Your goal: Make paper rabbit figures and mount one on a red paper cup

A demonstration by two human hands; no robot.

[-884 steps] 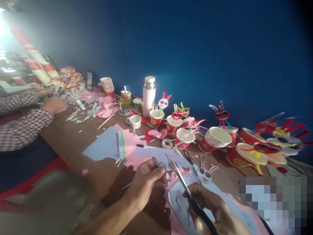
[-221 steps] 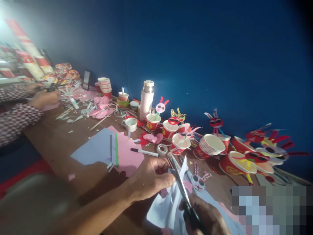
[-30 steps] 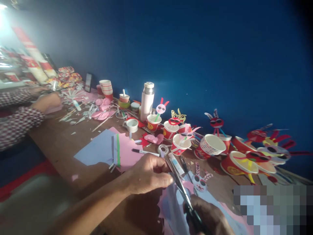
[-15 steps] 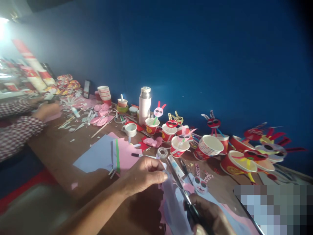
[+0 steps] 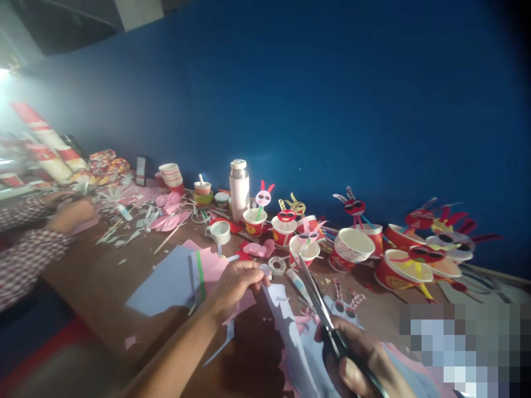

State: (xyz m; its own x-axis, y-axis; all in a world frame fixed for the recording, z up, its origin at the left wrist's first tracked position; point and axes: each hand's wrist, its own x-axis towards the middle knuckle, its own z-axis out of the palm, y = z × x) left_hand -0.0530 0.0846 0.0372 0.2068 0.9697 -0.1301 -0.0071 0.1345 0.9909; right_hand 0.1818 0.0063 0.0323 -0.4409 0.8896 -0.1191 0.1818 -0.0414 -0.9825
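Note:
My left hand (image 5: 238, 283) pinches a small, rounded piece of pale paper (image 5: 264, 269) between thumb and fingers. In my right hand (image 5: 365, 354) are scissors (image 5: 320, 301) with black handles, their blades pointing up and away, slightly parted. Between my hands, a long pale blue paper strip (image 5: 290, 331) with a cut edge stretches toward me, apart from my left fingers. Next to the scissors lie a glue tube (image 5: 299, 284) and a pale paper cutout face (image 5: 346, 309) with striped ears. Pink paper (image 5: 213, 276) lies partly under my left hand.
Red paper cups with paper figures (image 5: 305, 249) and a cup stack (image 5: 352, 249) line the blue wall. Tape (image 5: 277, 265), a mug (image 5: 218, 232) and a flask (image 5: 239, 193) stand nearby. At left, another person's hands (image 5: 68, 215) work among paper scraps.
My left hand has moved away from the long strip, holding a small piece separate from it. The scissors have shifted, blades clear of the paper. The view has moved slightly.

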